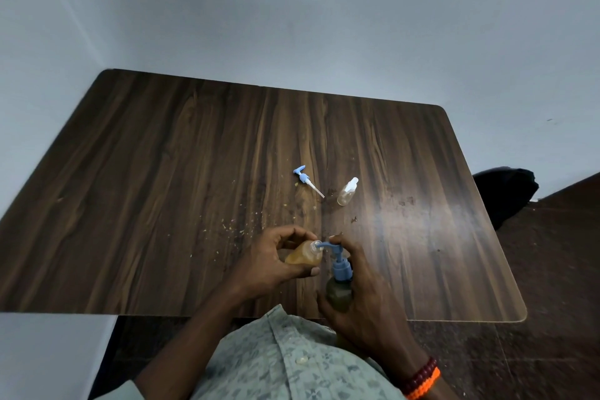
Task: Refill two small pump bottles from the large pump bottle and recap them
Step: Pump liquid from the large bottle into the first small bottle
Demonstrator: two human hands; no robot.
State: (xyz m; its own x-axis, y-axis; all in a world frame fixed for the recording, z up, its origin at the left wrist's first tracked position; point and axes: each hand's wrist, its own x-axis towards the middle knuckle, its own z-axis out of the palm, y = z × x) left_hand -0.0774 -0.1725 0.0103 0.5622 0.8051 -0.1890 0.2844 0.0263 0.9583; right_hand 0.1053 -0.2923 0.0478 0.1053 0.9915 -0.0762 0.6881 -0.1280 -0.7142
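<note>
The left hand [269,265] grips the small clear amber-filled bottle [303,256] tilted, so its open mouth meets the blue spout of the large dark pump bottle [339,289], which the right hand [363,295] clasps above the wooden counter [162,204].

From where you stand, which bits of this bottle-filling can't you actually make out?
Head view only:
- Large pump bottle: lower body hidden by the right hand, so its level is unknown.
- Small bottle in the left hand: fingers cover its base.
- Whether liquid is flowing from the nozzle: too small.
- Second small bottle: too small to judge its contents.
</note>
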